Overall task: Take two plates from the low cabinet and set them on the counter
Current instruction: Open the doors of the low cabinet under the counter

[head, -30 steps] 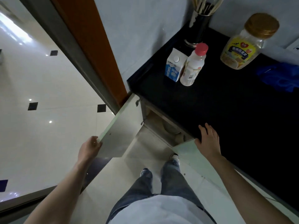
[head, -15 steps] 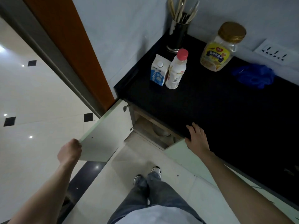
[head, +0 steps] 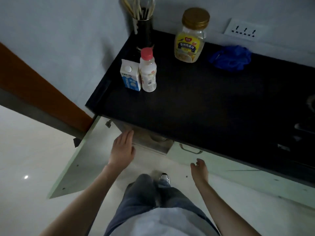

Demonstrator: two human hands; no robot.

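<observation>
- Fingers [head: 127, 135] of the left hand [head: 121, 149] are straight and close together, and they hold nothing; the tips point at the dark opening of the low cabinet [head: 150, 142]
- Fingers [head: 198, 163] of the right hand [head: 200, 169] are a little curled and loose, with the thumb apart, and they hold nothing too; this hand hangs in the air near the shut cabinet door with the metal handle [head: 190, 149]
- The cabinet door [head: 81, 160] on the left stands wide open, just beside the left hand
- Inside the cabinet something pale and round [head: 157, 138] shows in the dark; it may be the plates, but I cannot tell
- The black counter [head: 196, 103] above has no plates on it
- On the counter stand a blue and white milk carton [head: 130, 75] and a white bottle with a pink cap [head: 147, 70], touching side by side
- Farther back are a jar with a gold lid [head: 190, 35], a dark cup of chopsticks [head: 142, 23] and a blue cloth [head: 231, 57]
</observation>
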